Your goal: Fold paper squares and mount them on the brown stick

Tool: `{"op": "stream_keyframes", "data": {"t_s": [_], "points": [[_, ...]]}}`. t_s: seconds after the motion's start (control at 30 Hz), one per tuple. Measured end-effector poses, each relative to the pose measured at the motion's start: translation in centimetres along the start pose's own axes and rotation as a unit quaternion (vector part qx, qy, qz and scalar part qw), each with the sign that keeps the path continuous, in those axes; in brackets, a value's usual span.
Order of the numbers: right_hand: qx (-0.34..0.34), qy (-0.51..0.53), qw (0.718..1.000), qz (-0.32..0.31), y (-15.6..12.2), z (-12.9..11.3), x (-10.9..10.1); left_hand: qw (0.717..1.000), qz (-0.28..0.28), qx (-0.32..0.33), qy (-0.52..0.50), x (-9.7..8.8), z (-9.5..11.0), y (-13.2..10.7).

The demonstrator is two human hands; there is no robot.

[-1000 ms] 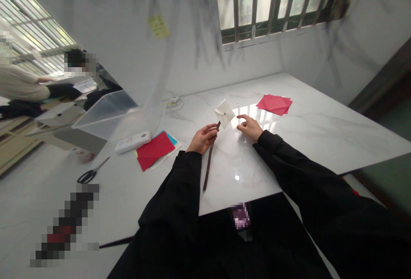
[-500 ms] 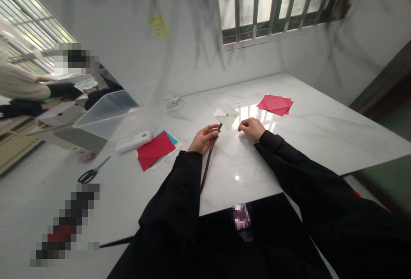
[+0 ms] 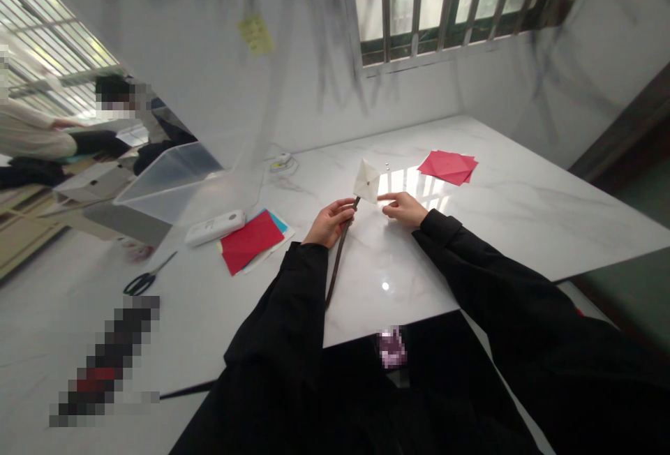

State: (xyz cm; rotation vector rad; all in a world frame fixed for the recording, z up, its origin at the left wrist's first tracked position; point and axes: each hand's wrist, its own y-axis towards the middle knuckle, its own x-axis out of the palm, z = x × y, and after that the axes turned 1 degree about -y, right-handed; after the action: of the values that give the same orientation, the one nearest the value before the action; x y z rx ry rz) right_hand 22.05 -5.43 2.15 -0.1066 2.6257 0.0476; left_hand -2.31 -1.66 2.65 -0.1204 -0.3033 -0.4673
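Note:
My left hand is closed round the upper part of a dark brown stick, thumb and fingers pinching it. The stick slants down toward the front edge of the table. On its top end sits a white paper pinwheel with a small dark pin at its centre. My right hand holds nothing; its index finger points left and its tip is at the pinwheel's lower right edge. Whether the fingertip touches the paper I cannot tell. The other right fingers are curled under.
Red paper sheets lie at the back right. To the left are a red sheet over blue and white paper, a white device, scissors and a clear plastic box. Tiny bits lie behind the pinwheel. People sit at far left.
The pinwheel has turned on its pin. My right hand has moved slightly left, and its index finger has stretched out toward the paper. My left hand keeps its grip on the stick.

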Motion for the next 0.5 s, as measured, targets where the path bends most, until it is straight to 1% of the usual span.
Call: {"op": "stream_keyframes", "data": {"t_s": [0.07, 0.1, 0.13, 0.27, 0.5], "points": [[-0.031, 0.028, 0.996, -0.082, -0.19, -0.18, 0.22, 1.0, 0.002, 0.003, 0.0, 0.03, 0.02, 0.0], [-0.042, 0.036, 0.993, -0.102, -0.26, -0.23, 0.3, 1.0, 0.003, 0.004, 0.0, 0.06, 0.04, -0.01], [-0.048, 0.041, 0.993, -0.103, -0.29, -0.26, 0.36, 1.0, 0.003, 0.004, 0.001, 0.09, 0.06, -0.03], [-0.047, 0.049, 0.995, -0.073, -0.18, -0.15, 0.46, 1.0, 0.002, 0.0, -0.001, 0.17, 0.07, -0.05], [-0.045, 0.05, 0.995, -0.07, 0.14, 0.19, 0.6, 1.0, 0.002, 0.001, -0.006, 0.15, -0.04, 0.06]]}}
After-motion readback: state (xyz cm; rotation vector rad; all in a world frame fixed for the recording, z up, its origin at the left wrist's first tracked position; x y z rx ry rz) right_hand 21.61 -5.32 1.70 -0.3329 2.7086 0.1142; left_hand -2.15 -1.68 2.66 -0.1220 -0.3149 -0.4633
